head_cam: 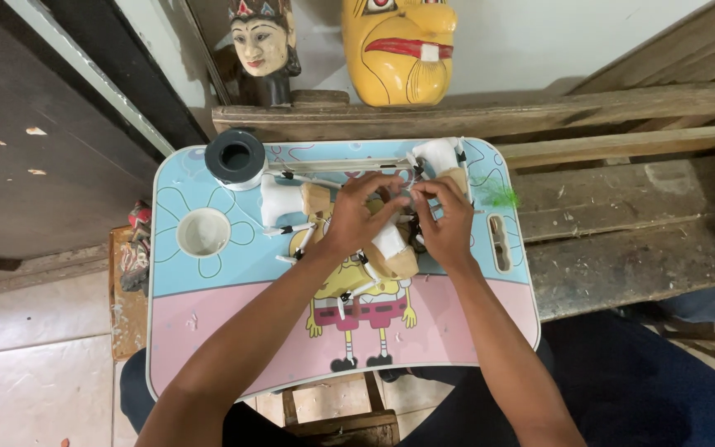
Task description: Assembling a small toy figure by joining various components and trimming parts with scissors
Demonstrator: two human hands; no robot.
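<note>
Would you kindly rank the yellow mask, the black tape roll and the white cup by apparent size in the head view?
1. Yellow mask, cut off by the frame's top edge.
2. Black tape roll and white cup look alike; unranked.

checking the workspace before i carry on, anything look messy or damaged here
Nothing looks broken. The wooden bench behind the lap table is strewn with wood shavings, and the dark panel at left has chipped spots. Both hands work on small wooden pieces.

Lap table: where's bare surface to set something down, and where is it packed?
Free: the pink front strip of the lap table, beside the forearms, and the blue patch between the white cup and left hand. Crowded: the centre and back edge, where both hands, right hand, work among puppet parts by the black roll.
</note>
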